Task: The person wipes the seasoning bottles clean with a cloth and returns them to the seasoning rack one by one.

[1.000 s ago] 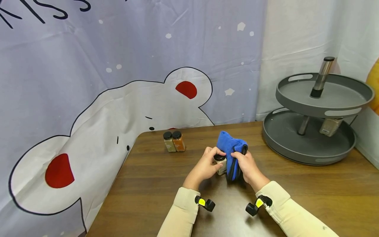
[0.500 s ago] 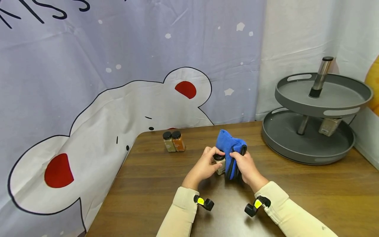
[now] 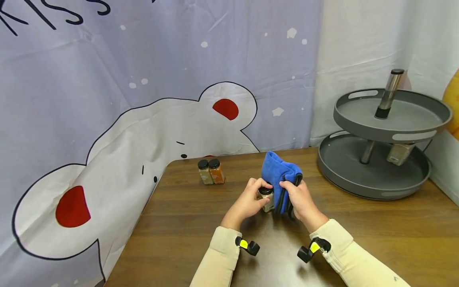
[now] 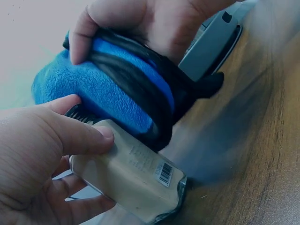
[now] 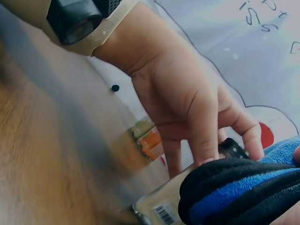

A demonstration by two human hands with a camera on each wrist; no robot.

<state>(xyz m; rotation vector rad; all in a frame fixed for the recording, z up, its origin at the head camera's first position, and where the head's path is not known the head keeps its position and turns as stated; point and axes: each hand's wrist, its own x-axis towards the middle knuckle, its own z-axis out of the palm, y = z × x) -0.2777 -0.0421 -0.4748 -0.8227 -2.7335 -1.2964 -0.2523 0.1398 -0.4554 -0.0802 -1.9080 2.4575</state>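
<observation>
My left hand (image 3: 248,202) grips a small square glass spice jar (image 3: 267,199) with a black lid and pale contents, tilted in the left wrist view, its barcode label (image 4: 164,174) showing. Fingers and thumb wrap the jar's upper part. Just right of it, my right hand (image 3: 302,201) holds a folded blue cloth (image 3: 275,169) with black edging, thumb on the near side. The cloth lies against the jar's side near the lid. Most of my right fingers are hidden behind the cloth in the head view.
Two spice jars, one greenish (image 3: 206,174) and one orange (image 3: 217,173), stand side by side at the table's back left. A grey two-tier round tray (image 3: 373,187) stands at the right, with another jar (image 3: 400,154) on its lower tier. A printed curtain hangs behind the wooden table (image 3: 172,239).
The blue cloth has risen slightly and spread a little against the jar as my right hand shifted. My left hand and the jar stay in nearly the same place.
</observation>
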